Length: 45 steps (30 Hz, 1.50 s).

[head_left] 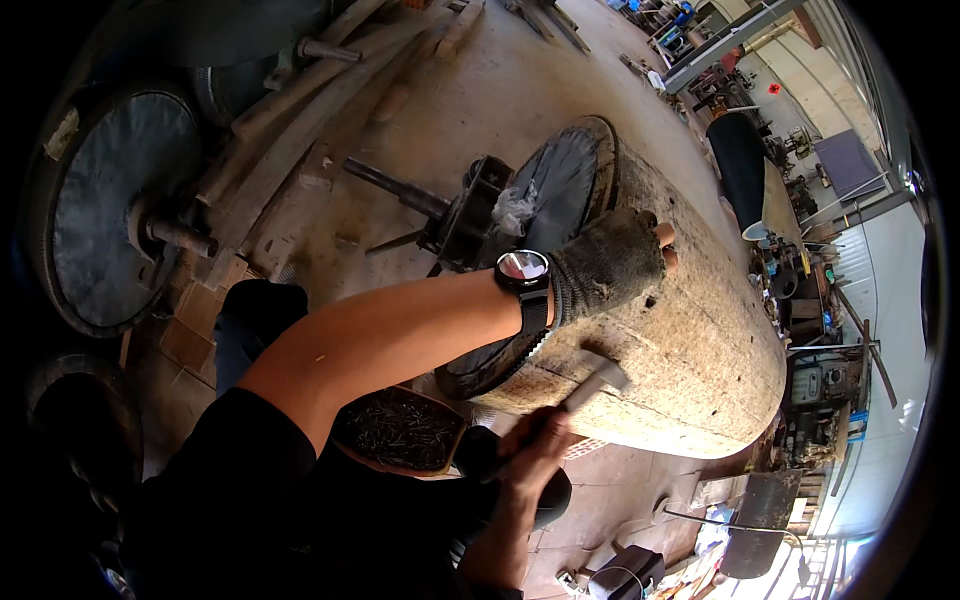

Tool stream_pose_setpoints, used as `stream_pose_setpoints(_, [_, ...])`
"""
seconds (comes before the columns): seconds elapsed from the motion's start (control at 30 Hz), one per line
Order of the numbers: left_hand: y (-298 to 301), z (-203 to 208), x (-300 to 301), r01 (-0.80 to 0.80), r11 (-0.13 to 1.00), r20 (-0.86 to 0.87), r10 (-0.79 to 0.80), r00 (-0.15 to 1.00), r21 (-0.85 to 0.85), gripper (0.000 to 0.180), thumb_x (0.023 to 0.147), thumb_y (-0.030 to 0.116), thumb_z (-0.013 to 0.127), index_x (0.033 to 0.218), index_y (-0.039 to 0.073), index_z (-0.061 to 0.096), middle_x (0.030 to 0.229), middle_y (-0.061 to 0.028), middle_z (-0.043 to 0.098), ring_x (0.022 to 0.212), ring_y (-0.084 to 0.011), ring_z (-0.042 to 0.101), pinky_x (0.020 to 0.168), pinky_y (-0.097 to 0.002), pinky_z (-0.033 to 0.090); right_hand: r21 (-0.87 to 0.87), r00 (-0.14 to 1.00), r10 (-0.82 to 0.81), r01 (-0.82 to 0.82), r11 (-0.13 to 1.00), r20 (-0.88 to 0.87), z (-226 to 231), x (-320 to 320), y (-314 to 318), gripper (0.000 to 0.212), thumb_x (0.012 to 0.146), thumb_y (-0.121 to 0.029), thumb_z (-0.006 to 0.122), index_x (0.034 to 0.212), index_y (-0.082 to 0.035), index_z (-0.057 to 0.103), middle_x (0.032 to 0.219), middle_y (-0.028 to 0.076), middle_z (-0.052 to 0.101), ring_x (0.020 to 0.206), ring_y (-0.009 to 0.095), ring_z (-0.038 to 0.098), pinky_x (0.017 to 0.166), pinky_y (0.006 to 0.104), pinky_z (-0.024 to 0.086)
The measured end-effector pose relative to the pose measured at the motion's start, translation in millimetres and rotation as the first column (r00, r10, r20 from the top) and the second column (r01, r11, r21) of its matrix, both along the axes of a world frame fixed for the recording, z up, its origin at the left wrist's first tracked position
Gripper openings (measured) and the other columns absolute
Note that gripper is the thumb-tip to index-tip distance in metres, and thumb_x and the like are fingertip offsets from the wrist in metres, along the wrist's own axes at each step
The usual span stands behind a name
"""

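A large tan, dark-speckled drum (700,350) lies on its side in front of me, its round dark end turned to the left. My left hand (612,265), in a dark fingerless glove, rests on top of the drum near that end. Its bare fingertips are curled in; whatever they hold, if anything, is hidden. Lower down, my right hand (540,445) is closed round the handle of a hammer (600,382). The hammer's head is close over the drum's near side; I cannot tell whether it touches. By my legs sits a box of nails (400,430).
A metal shaft and stand (465,215) stick out from the drum's dark end. Another drum with a dark end (125,210) and wooden beams (310,130) lie to the left. A dark box-shaped case (625,572) stands on the floor at lower right. Machinery and clutter line the right wall.
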<state>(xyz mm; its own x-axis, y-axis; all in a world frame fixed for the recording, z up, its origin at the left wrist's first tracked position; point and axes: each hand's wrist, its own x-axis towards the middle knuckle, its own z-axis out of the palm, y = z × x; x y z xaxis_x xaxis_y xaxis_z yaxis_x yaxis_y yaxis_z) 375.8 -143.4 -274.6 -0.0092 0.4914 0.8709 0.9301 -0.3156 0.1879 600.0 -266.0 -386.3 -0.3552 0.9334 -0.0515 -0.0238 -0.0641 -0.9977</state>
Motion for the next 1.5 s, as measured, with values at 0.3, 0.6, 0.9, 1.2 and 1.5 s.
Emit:
stream_pose_setpoints(0.3, [7, -3, -3, -0.074, 0.997, 0.072, 0.074, 0.995, 0.009, 0.014, 0.083, 0.013, 0.063, 0.089, 0.007, 0.052, 0.089, -0.0088, 0.05, 0.077, -0.0268, 0.061, 0.066, -0.0416, 0.052, 0.654, 0.922, -0.38, 0.243, 0.717, 0.073, 7, -7, -17, 0.031, 0.108, -0.029, 0.048, 0.106, 0.002, 0.054, 0.069, 0.005, 0.052, 0.053, 0.011, 0.048, 0.045, 0.0273, 0.036])
stream_pose_setpoints(0.6, [0, 8, -9, -0.107, 0.989, 0.02, 0.105, 0.994, 0.097, 0.013, 0.085, 0.011, 0.059, 0.089, 0.006, 0.048, 0.09, -0.0117, 0.047, 0.074, -0.0286, 0.06, 0.062, -0.0416, 0.051, 0.716, 0.885, -0.461, 0.283, 0.638, 0.062, 7, 10, -17, 0.024, 0.103, -0.017, 0.044, 0.092, 0.0, 0.056, 0.066, 0.006, 0.053, 0.054, 0.012, 0.047, 0.047, 0.0262, 0.039])
stream_pose_setpoints(0.9, [4, 8, -10, -0.091, 0.988, 0.057, 0.085, 0.995, 0.123, 0.012, 0.084, 0.008, 0.06, 0.089, 0.005, 0.05, 0.089, -0.0126, 0.047, 0.072, -0.0292, 0.06, 0.06, -0.0421, 0.051, 0.62, 0.936, -0.344, 0.311, 0.72, -0.07, 15, 4, -25, 0.015, 0.098, -0.009, 0.05, 0.089, 0.002, 0.053, 0.064, 0.01, 0.055, 0.048, 0.022, 0.049, 0.045, 0.0297, 0.04])
stream_pose_setpoints(1.2, [16, 0, -10, -0.04, 0.999, 0.13, 0.036, 0.991, 0.032, 0.014, 0.085, 0.006, 0.059, 0.087, 0.005, 0.046, 0.089, -0.0131, 0.045, 0.069, -0.0313, 0.059, 0.056, -0.0428, 0.048, 0.634, 0.9, -0.396, 0.2, 0.747, 0.182, 8, 3, -26, 0.024, 0.103, -0.017, 0.051, 0.093, 0.004, 0.054, 0.066, 0.018, 0.061, 0.054, 0.03, 0.063, 0.047, 0.0405, 0.046])
stream_pose_setpoints(1.5, [25, 1, -16, 0.085, 0.994, 0.169, -0.096, 0.981, 0.072, 0.013, 0.086, 0.006, 0.055, 0.091, 0.005, 0.043, 0.091, -0.0142, 0.045, 0.078, -0.0324, 0.058, 0.062, -0.0455, 0.047, 0.641, 0.96, -0.28, 0.22, 0.735, -0.009, 27, 0, -24, 0.02, 0.104, -0.019, 0.045, 0.094, -0.002, 0.051, 0.075, 0.002, 0.053, 0.053, 0.011, 0.042, 0.047, 0.0272, 0.036])
